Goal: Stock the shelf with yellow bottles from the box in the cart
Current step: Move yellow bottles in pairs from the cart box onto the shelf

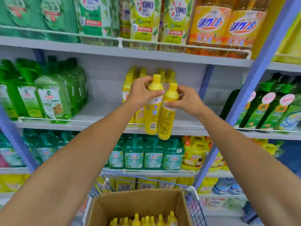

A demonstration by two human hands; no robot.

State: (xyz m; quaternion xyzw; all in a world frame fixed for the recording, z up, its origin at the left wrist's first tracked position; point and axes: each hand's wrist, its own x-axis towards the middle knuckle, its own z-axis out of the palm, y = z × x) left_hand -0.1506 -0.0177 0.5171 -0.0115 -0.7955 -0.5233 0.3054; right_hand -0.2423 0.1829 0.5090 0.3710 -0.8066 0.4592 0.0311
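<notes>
We hold two bottles at the shelf [187,126] edge, left hand [140,92] fingers clamped on one bottle [154,108], right hand [187,99] on the other [167,115]; they look rigid, slick, best gripped below the neck.

Shelved yellow bottles [130,90]: mostly hidden behind both hands and the two held bottles.
Box [138,204]: bottom cut off by the frame edge; only bottle tops show.
Green bottle labels [52,101]: blurred, unreadable.
</notes>
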